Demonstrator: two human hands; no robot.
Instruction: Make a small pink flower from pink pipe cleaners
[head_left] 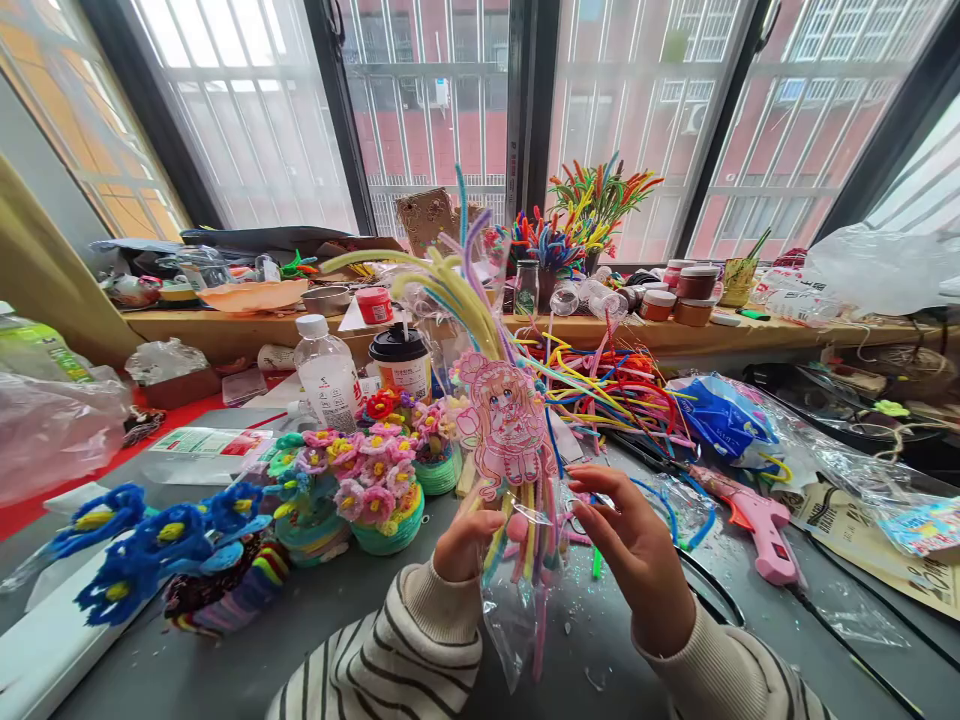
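- The left hand is closed around a clear bag of pipe cleaners, gripping it near the middle, above the near edge of the grey worktop
- The right hand is beside the bag on its right, fingers spread and slightly curled, fingertips touching the bag's plastic; it is not clamped on anything
- The pipe cleaners stand roughly upright in the bag, their yellow, green, blue and lilac tips fanning out above it
- A pink cartoon girl card sits at the front of the bag, facing the camera
- Just left of the bag stand small woven baskets of pink flowers; further left, near the worktop's left edge, lie blue flowers
- A pink glue gun lies to the right of the right hand, apart from it
- A loose heap of coloured pipe cleaners lies behind the bag, towards the far edge
- A clear plastic bottle and a lidded cup stand behind the baskets
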